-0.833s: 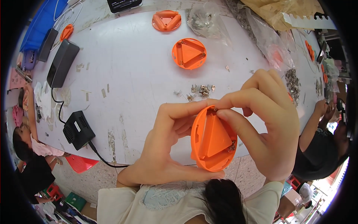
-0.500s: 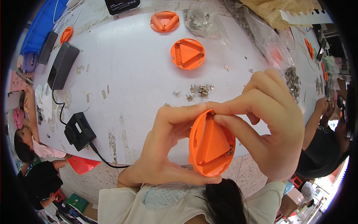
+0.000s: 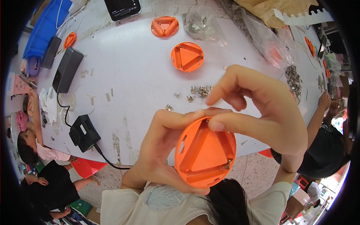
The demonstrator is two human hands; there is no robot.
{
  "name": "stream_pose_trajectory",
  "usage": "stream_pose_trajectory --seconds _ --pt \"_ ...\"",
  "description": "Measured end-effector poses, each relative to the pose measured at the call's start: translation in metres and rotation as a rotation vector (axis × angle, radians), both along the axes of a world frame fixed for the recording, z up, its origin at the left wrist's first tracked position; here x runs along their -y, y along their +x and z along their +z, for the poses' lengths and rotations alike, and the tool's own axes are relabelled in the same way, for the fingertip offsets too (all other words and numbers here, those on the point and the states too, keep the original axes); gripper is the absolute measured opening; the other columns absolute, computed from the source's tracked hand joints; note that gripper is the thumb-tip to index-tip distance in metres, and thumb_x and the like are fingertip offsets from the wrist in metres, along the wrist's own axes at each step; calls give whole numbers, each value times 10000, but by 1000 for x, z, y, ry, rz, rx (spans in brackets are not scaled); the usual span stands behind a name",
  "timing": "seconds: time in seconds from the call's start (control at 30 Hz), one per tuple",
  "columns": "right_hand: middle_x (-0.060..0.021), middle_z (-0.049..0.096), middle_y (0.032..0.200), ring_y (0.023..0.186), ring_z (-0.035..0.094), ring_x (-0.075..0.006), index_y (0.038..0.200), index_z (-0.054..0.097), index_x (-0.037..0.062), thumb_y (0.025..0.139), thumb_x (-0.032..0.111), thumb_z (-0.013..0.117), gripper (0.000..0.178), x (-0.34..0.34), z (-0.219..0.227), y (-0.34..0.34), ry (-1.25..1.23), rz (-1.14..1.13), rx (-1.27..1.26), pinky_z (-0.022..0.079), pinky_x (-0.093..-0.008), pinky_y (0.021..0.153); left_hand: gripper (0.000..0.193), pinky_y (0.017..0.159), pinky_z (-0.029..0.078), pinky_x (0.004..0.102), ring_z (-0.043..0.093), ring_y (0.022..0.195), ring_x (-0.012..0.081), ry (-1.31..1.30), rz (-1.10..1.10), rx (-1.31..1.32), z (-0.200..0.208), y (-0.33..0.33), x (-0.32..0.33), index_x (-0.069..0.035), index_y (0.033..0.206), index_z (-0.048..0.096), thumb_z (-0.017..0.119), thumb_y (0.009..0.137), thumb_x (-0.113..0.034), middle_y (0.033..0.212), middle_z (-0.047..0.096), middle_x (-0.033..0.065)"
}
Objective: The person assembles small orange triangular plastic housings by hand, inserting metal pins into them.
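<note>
My left hand point(image 3: 157, 150) is closed round the edge of a round orange plastic battery case point(image 3: 208, 152), holding it tilted with its inner side up. Three slots form a triangle inside it. A small coil spring contact point(image 3: 226, 165) sits at the lower right corner. My right hand point(image 3: 268, 112) has its thumb on the top inner corner, beside a small metal piece point(image 3: 206, 120) partly hidden there. Its index finger is lifted away from the rim and bent. Beyond my hands lies a little heap of metal spring contacts point(image 3: 200, 91).
Two more orange cases point(image 3: 187, 57) lie farther back on the white table point(image 3: 123, 63). Clear plastic bags point(image 3: 205, 26) and a metal contact pile point(image 3: 293, 84) lie right of them. A phone point(image 3: 123, 8) and black corded device point(image 3: 84, 133) are left. Other people sit at both sides.
The case has turned to face up more fully and moved slightly left. My right index finger has come off the rim, while the thumb stays at the top corner.
</note>
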State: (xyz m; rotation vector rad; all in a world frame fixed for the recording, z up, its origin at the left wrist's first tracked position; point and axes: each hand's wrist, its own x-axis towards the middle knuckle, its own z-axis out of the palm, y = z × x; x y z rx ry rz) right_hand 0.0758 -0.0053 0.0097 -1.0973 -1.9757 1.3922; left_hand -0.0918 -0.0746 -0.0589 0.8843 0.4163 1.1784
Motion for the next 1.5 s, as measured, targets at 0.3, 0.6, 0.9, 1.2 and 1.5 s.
stream_pose_trajectory --seconds 0.3,0.6,0.9,1.2,1.5 --pt "-5 547 789 756 490 -57 896 522 19 749 130 631 214 -9 -1 6 -665 29 -146 381 -191 673 867 946 303 354 406 1131 191 38 -10 -146 9 -7 -3 -58 1172 343 814 445 -30 1213 419 119" --pt "-86 562 981 931 512 -114 1074 491 -25 811 147 520 315 3 -15 3 -712 -104 -391 390 -263 834 873 960 287 363 358 1149 199 35 21 -154 -1 -3 -9 -58 1194 339 803 455 -70 1208 396 97" --pt "-68 576 930 881 530 -100 1034 512 -27 785 84 506 273 4 -11 4 -620 -133 -302 400 -231 808 896 953 314 365 355 1146 198 187 62 -289 0 -3 -15 -41 1242 318 794 484 -55 1191 330 80" --pt "-40 562 892 833 524 -76 960 527 -11 802 87 522 185 6 -12 0 -629 -177 -306 413 -207 746 874 912 365 355 391 1110 212 232 129 -388 1 0 -14 -37 1244 329 794 505 -67 1162 322 87" --pt "-15 520 894 810 495 -53 974 470 8 807 52 513 178 10 -14 4 -608 -173 -284 404 -176 661 807 840 399 317 451 1017 224 316 275 -647 4 2 -13 -48 1183 439 814 478 -160 1102 434 102"
